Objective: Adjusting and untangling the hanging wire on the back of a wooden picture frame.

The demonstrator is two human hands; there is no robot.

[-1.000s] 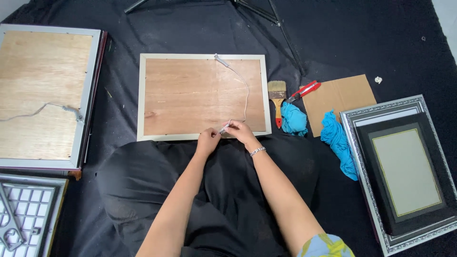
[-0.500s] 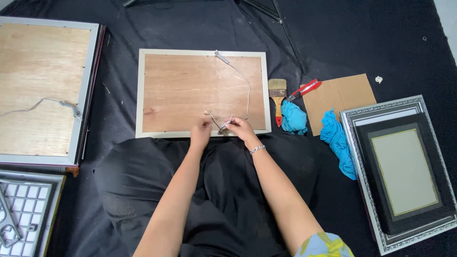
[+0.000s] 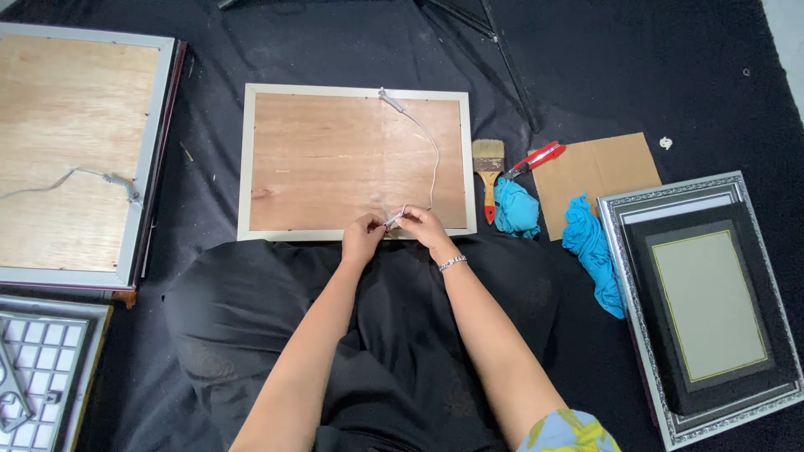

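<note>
Cord: thin pale hanging cord, fixed at the top edge of the frame back, looped down the right part of the board to the lower edge, free end pinched between both hands.
Frame: wood-backed picture frame, face down on black cloth, long axis left to right, directly ahead of the knees.
Left hand: narrow pinch on the cord end, at the frame's lower rail.
Right hand: narrow pinch on the same end, touching the left; bracelet at the wrist.
Key relation: cord end right at both hands, the cord running up and away from the right hand, the nearer one to the loop.
Right of frame: paintbrush, red-handled pliers, cardboard sheet, two blue cloths.
Far right: ornate silver frame holding a black inner frame and pale mat.
Left: larger frame back with its own cord; below, a gridded tray, contents unclear.
</note>
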